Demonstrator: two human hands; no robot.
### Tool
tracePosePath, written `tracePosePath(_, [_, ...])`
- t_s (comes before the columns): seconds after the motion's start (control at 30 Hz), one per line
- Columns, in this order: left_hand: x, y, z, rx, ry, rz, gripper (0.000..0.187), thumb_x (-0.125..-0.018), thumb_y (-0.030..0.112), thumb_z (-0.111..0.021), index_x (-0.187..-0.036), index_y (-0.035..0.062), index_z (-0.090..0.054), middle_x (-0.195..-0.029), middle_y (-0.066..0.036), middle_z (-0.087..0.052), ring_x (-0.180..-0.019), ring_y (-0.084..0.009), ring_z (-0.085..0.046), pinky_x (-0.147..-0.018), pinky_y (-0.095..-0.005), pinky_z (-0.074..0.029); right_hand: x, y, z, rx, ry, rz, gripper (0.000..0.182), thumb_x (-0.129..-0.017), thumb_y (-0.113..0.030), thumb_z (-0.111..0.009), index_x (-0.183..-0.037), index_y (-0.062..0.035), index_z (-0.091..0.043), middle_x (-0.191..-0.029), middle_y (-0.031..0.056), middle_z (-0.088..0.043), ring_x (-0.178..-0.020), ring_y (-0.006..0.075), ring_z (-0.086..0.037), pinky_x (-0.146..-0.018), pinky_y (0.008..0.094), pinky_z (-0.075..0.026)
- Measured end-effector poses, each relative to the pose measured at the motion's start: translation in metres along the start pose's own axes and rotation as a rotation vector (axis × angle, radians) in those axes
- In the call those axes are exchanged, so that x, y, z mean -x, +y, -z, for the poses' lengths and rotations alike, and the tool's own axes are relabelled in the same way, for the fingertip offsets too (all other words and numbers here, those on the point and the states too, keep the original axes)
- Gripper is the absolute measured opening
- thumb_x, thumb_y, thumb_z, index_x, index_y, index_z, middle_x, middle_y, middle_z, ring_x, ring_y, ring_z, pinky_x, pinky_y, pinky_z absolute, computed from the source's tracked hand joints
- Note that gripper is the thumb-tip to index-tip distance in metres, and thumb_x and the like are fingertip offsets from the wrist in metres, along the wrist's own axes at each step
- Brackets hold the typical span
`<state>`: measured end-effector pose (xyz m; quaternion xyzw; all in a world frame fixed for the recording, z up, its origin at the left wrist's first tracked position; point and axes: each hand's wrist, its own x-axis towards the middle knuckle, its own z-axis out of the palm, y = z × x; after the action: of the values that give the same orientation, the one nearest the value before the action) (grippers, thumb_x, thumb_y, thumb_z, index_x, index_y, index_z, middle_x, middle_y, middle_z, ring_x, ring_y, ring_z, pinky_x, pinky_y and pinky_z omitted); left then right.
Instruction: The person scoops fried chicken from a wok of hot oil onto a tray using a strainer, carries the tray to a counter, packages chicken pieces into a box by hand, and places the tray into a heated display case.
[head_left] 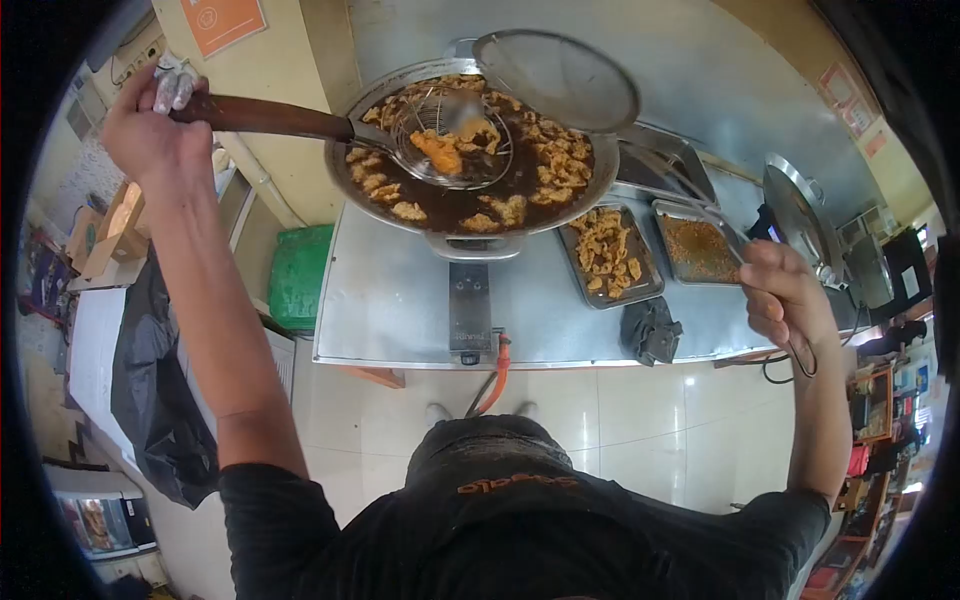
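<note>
My left hand (160, 130), with white coating on its fingers, is wrapped round the wooden handle of a wire skimmer (275, 117). The skimmer's basket is over the dark oil in a large two-handled wok (337, 172) and carries a few golden fried pieces (437, 152). More battered pieces (560, 165) float around the oil. In my right hand (783, 290) is the metal handle of a round fine-mesh strainer (560, 78). Its mesh is held above the wok's far right rim, and no food shows on it.
Right of the wok, a tray of fried pieces (608, 255) stands beside a tray of crumbs (700, 243). A crumpled black bag (652, 331) lies near the metal table's (400, 325) front edge. A burner control (469, 315) with an orange hose (497, 375) and a green bin (300, 280) are nearby.
</note>
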<state>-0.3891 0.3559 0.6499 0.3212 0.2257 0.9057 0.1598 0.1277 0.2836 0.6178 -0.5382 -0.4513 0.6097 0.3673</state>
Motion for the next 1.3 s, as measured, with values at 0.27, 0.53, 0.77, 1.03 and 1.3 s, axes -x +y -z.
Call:
tracePosePath(0.27, [-0.032,0.034,0.019,-0.007,-0.157,-0.090,0.018,-0.086,0.000,-0.041,-0.089,-0.0111,-0.055,-0.061,-0.010,-0.040,-0.048,-0.0150,-0.035,-0.056,-0.0376,-0.044,-0.047,0.044,-0.012,-0.618,-0.444,-0.156,0.010,-0.087,0.002,-0.045,-0.085,-0.0085,-0.044,-0.042,-0.0015,-0.039,-0.023,0.0077,-0.032,-0.021,0.0219,-0.023])
tracePosePath(0.53, [-0.012,0.047,-0.034,-0.302,0.189,-0.338,0.025,-0.088,0.001,-0.036,-0.099,-0.0124,-0.053,-0.070,-0.009,-0.043,-0.054,-0.0161,-0.043,-0.060,-0.0371,-0.047,-0.081,0.059,-0.007,-0.811,-0.650,-0.335,0.014,-0.093,-0.003,-0.037,-0.080,-0.0045,-0.043,-0.044,-0.0005,-0.041,-0.025,0.0085,-0.035,-0.021,0.0225,-0.024])
tracePosePath(0.77, [-0.046,0.036,-0.024,-0.355,0.166,-0.417,0.027,-0.089,-0.004,-0.034,-0.105,-0.0136,-0.052,-0.081,-0.014,-0.049,-0.061,-0.0200,-0.049,-0.063,-0.0378,-0.052,-0.106,0.044,0.021,-0.799,-0.613,-0.432,0.017,-0.095,-0.005,-0.036,-0.080,-0.0021,-0.044,-0.048,0.0005,-0.044,-0.028,0.0084,-0.039,-0.021,0.0217,-0.026])
tracePosePath(1.03, [-0.060,0.041,-0.028,-0.258,0.201,-0.550,0.021,-0.089,-0.002,-0.038,-0.102,-0.0099,-0.052,-0.098,-0.020,-0.056,-0.074,-0.0289,-0.058,-0.057,-0.0406,-0.055,-0.155,-0.001,0.012,-0.110,-0.360,-0.289,0.025,-0.087,-0.004,-0.053,-0.064,-0.0072,-0.044,-0.052,-0.0007,-0.045,-0.035,0.0054,-0.039,-0.030,0.0191,-0.030])
tracePosePath(1.3, [-0.021,0.050,-0.053,-0.218,0.209,-0.484,0.025,-0.087,-0.009,-0.037,-0.100,-0.0171,-0.056,-0.087,-0.023,-0.056,-0.061,-0.0263,-0.056,-0.051,-0.0328,-0.050,-0.219,0.010,-0.024,0.264,-0.440,-0.134,0.025,-0.085,-0.005,-0.055,-0.066,-0.0084,-0.040,-0.052,0.0026,-0.045,-0.035,0.0108,-0.043,-0.032,0.0240,-0.032])
